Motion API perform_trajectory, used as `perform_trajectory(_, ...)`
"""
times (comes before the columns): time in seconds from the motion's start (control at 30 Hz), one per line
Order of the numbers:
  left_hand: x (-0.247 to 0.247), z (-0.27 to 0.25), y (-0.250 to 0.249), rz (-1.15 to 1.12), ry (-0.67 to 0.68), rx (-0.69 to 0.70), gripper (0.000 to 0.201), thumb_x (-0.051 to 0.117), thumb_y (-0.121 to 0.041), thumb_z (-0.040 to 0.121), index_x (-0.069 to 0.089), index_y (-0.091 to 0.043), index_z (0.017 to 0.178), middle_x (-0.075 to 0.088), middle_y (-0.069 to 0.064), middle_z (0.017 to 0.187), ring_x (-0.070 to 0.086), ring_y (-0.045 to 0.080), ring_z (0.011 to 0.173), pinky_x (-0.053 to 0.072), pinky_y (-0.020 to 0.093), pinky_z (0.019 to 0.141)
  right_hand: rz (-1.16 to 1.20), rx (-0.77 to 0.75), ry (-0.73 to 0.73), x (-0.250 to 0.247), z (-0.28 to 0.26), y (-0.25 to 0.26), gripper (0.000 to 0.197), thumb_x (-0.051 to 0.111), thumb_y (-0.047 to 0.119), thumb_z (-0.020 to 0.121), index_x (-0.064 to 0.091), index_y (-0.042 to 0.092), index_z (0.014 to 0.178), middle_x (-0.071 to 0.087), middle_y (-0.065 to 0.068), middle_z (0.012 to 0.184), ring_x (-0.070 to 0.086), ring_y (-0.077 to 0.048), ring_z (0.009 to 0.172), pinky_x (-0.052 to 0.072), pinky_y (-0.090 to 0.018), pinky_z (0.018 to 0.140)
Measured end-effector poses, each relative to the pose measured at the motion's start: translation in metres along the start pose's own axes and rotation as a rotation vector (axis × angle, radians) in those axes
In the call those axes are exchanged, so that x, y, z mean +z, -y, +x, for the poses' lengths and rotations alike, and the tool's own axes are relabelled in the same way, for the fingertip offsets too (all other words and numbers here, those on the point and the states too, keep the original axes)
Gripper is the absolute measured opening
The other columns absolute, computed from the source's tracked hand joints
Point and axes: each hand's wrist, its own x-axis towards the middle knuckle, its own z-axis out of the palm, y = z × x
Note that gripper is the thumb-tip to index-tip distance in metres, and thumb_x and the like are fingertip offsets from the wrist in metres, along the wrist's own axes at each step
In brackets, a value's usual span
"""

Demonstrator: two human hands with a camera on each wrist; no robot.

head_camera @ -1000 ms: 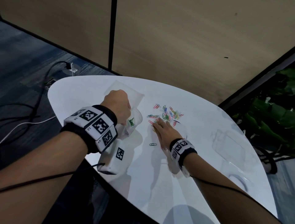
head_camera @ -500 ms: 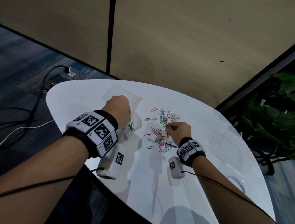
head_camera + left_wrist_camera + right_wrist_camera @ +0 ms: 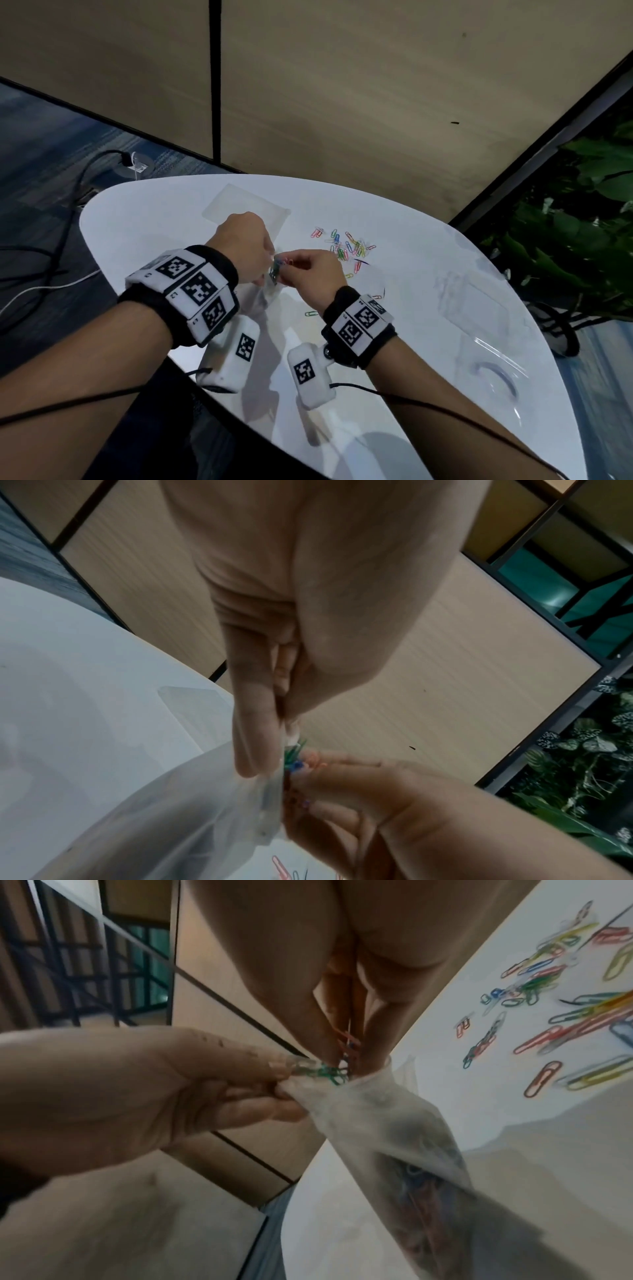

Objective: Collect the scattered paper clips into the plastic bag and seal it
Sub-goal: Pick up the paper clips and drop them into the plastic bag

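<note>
My left hand [image 3: 263,267] pinches the rim of a clear plastic bag [image 3: 263,294] and holds it up above the white table [image 3: 137,222], mouth upward. Several coloured clips lie inside the bag [image 3: 421,1191]. My right hand [image 3: 291,267] pinches a small bunch of paper clips [image 3: 349,1042] right at the bag's mouth, and some green ones [image 3: 293,752] stick out at the rim. A loose pile of coloured paper clips [image 3: 349,246] lies on the table just beyond my right hand. A single green clip [image 3: 311,313] lies nearer, by my right wrist.
A second clear bag [image 3: 246,209] lies flat beyond my left hand. Clear plastic trays [image 3: 469,301] sit on the table's right side. Cables [image 3: 51,274] run over the floor at left. A leafy plant [image 3: 582,222] stands at right, and a panel wall rises behind the table.
My right hand gathered clips from the pile, closed on a bunch and carried it left to the bag's mouth. My left hand kept its hold and raised the bag slightly.
</note>
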Motion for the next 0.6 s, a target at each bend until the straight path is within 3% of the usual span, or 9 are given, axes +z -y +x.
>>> perform_trajectory(0.07, 0.001, 0.000, 0.000, -0.009, 0.007, -0.003, 0.020, 0.056, 0.000, 0.092, 0.075, -0.006, 0.095, 0.075, 0.012, 0.081, 0.077, 0.025, 0.064, 0.065, 0.039, 0.075, -0.226, -0.085, 0.033, -0.001, -0.001, 0.004, 0.017, 0.065, 0.013, 0.083, 0.078, 0.015, 0.094, 0.077, -0.007, 0.087, 0.074, -0.022, 0.079, 0.059, -0.040, 0.083)
perform_trajectory(0.17, 0.002, 0.000, 0.000, -0.018, 0.015, -0.004, 0.020, 0.055, 0.001, 0.092, 0.075, -0.004, 0.094, 0.075, 0.015, 0.078, 0.077, 0.026, 0.063, 0.065, 0.040, 0.074, -0.709, -0.274, 0.264, -0.010, -0.006, 0.022, 0.026, 0.054, 0.014, 0.093, 0.073, 0.013, 0.110, 0.074, -0.006, 0.096, 0.067, -0.024, 0.088, 0.051, -0.029, 0.086)
perform_trajectory(0.2, 0.002, 0.000, 0.000, -0.016, 0.006, -0.002, 0.021, 0.056, 0.001, 0.092, 0.075, -0.004, 0.095, 0.075, 0.015, 0.080, 0.077, 0.027, 0.064, 0.064, 0.040, 0.074, -0.762, -0.294, 0.320, -0.012, -0.006, 0.026, 0.029, 0.052, 0.015, 0.094, 0.070, 0.015, 0.117, 0.073, -0.005, 0.101, 0.065, -0.022, 0.091, 0.047, -0.024, 0.086)
perform_trajectory(0.27, -0.001, 0.000, 0.000, -0.013, -0.017, -0.003, 0.021, 0.055, 0.000, 0.092, 0.075, -0.005, 0.096, 0.075, 0.014, 0.084, 0.077, 0.028, 0.068, 0.064, 0.040, 0.076, -0.647, -0.290, 0.336, -0.018, -0.005, 0.030, 0.032, 0.052, 0.012, 0.094, 0.069, 0.016, 0.121, 0.072, -0.001, 0.115, 0.067, -0.015, 0.101, 0.048, -0.023, 0.092)
perform_trajectory(0.37, -0.005, -0.001, 0.000, -0.020, -0.032, -0.019, 0.024, 0.054, 0.002, 0.090, 0.074, -0.007, 0.098, 0.075, 0.014, 0.083, 0.077, 0.028, 0.074, 0.064, 0.040, 0.079, -0.262, -0.234, 0.165, -0.032, 0.002, 0.020, 0.033, 0.047, -0.004, 0.089, 0.075, 0.010, 0.100, 0.075, -0.007, 0.096, 0.073, -0.018, 0.085, 0.060, -0.033, 0.083)
perform_trajectory(0.43, -0.007, -0.003, 0.001, -0.003, -0.036, -0.019, 0.026, 0.052, 0.003, 0.090, 0.074, -0.007, 0.099, 0.075, 0.012, 0.081, 0.076, 0.028, 0.078, 0.063, 0.039, 0.082, -0.291, -0.177, 0.040, -0.045, 0.013, 0.004, 0.034, 0.047, -0.004, 0.089, 0.076, 0.010, 0.097, 0.075, -0.008, 0.096, 0.072, -0.021, 0.085, 0.060, -0.037, 0.082)
perform_trajectory(0.5, -0.008, -0.004, 0.003, 0.006, -0.039, -0.015, 0.027, 0.051, 0.003, 0.090, 0.074, -0.007, 0.100, 0.075, 0.012, 0.083, 0.076, 0.029, 0.082, 0.062, 0.039, 0.084, -0.616, -0.049, 0.044, -0.059, 0.025, -0.019, 0.030, 0.051, 0.008, 0.094, 0.070, 0.015, 0.116, 0.069, -0.006, 0.121, 0.065, -0.020, 0.108, 0.052, -0.033, 0.098)
perform_trajectory(0.6, -0.009, -0.003, 0.005, 0.003, -0.043, -0.009, 0.027, 0.052, 0.003, 0.090, 0.074, -0.006, 0.102, 0.076, 0.014, 0.088, 0.075, 0.031, 0.087, 0.062, 0.040, 0.084, -0.927, 0.153, 0.192, -0.065, 0.033, -0.057, 0.051, 0.047, 0.030, 0.100, 0.037, 0.017, 0.149, 0.038, -0.005, 0.154, 0.035, -0.023, 0.142, 0.027, -0.034, 0.116)
